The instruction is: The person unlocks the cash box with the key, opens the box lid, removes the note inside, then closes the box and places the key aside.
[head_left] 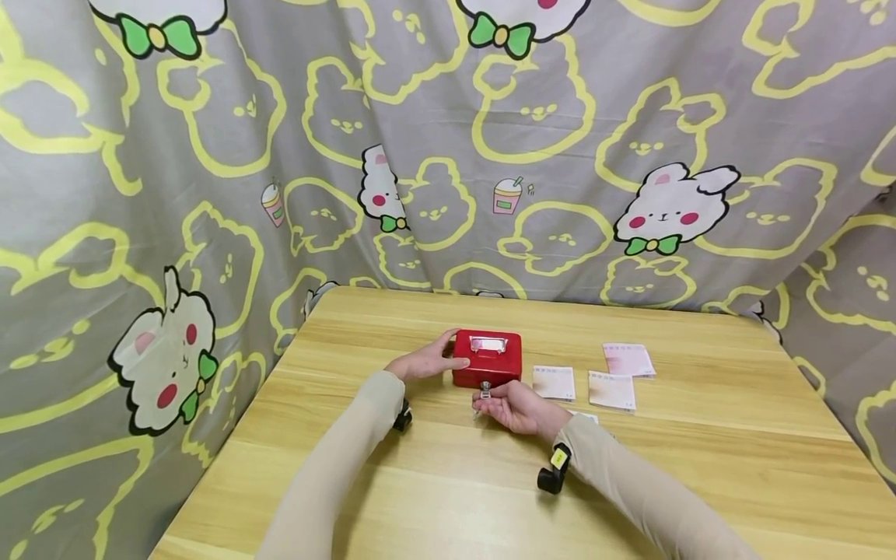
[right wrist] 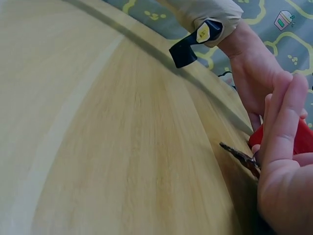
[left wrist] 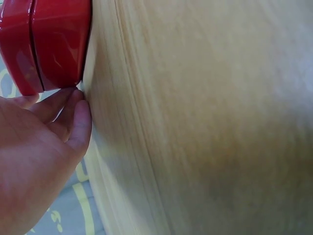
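Note:
A small red cash box (head_left: 507,365) with a handle on its lid stands on the wooden table. My left hand (head_left: 428,361) holds its left end, thumb over the front edge and fingers round toward the back corner. In the left wrist view the fingertips (left wrist: 80,115) are right at the box's lower edge. At the front of the box, my right hand (head_left: 519,409) pinches a small metal key (head_left: 486,386) by the lock. Another key (right wrist: 239,157) hangs below the right fingers, dark in the right wrist view. The right fingers hide part of the lock side.
Right of the box lie several pink-and-white paper notes (head_left: 553,383), two of them overlapping. One more piece of paper (head_left: 586,418) is partly covered by the right wrist. A patterned curtain (head_left: 448,117) hangs behind the table (head_left: 434,498).

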Tool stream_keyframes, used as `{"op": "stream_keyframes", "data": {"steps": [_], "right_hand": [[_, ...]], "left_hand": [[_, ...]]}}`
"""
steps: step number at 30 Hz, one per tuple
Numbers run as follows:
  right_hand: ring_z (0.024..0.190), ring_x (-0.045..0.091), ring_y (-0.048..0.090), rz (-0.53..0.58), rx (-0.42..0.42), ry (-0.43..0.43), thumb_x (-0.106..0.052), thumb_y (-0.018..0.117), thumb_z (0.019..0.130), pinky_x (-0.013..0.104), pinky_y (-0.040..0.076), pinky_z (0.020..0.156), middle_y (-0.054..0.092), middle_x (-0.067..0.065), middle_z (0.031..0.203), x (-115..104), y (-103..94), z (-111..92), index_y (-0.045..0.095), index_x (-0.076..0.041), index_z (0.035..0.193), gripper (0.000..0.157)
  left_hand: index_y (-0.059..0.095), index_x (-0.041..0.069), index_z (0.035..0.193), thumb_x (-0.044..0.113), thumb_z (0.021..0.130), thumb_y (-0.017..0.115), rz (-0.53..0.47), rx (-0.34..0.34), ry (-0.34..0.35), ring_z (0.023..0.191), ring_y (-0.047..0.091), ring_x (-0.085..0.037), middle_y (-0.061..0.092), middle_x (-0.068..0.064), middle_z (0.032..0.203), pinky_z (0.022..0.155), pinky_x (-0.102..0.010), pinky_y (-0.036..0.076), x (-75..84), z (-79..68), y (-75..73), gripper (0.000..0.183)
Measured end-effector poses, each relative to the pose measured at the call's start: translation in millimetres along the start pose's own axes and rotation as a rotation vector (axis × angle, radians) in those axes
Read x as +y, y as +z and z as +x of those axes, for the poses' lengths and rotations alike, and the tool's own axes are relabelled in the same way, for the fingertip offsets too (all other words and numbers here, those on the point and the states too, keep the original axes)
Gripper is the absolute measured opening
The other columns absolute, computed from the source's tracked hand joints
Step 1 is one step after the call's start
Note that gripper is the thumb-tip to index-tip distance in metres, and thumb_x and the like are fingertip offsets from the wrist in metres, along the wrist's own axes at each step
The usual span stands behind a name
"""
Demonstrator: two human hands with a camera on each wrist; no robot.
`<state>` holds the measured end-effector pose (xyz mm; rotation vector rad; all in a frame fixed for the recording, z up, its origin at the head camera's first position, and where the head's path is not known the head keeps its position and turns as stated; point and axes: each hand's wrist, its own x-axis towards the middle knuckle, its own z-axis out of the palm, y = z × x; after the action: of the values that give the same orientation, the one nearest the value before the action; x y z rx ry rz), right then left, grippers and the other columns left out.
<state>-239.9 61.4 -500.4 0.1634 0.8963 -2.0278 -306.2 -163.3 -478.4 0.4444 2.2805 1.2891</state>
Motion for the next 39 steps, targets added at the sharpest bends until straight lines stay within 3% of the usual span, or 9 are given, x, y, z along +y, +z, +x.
{"op": "stream_keyframes", "data": {"steps": [8,16,39], "right_hand": [[0.064,0.012,0.067,0.047,0.039,0.044,-0.014,0.018,0.102,0.012,0.050,0.062,0.067,0.015,0.082,-1.1,3.5,2.4,0.049,0.012,0.104,0.041],[0.063,0.011,0.067,0.044,-0.006,0.063,-0.012,0.015,0.101,0.010,0.049,0.062,0.068,0.014,0.078,-0.4,5.4,2.9,0.052,0.013,0.100,0.045],[0.058,0.010,0.065,0.054,0.049,0.058,-0.006,0.016,0.097,0.008,0.047,0.055,0.066,0.010,0.078,1.3,8.3,4.9,0.046,0.009,0.102,0.034]], "left_hand": [[0.011,0.019,0.152,0.044,0.088,0.064,0.009,0.005,0.002,0.137,0.027,-0.026,0.031,-0.013,0.149,0.110,-0.044,0.023,-4.6,2.6,-1.4,0.087],[0.011,0.019,0.152,0.046,0.087,0.064,0.007,0.006,-0.005,0.137,0.027,-0.026,0.031,-0.012,0.149,0.110,-0.045,0.023,-3.3,0.8,-0.6,0.088],[0.010,0.019,0.152,0.046,0.087,0.064,0.008,-0.001,-0.005,0.138,0.026,-0.026,0.030,-0.012,0.150,0.110,-0.045,0.023,-5.1,1.0,-1.3,0.088]]}}
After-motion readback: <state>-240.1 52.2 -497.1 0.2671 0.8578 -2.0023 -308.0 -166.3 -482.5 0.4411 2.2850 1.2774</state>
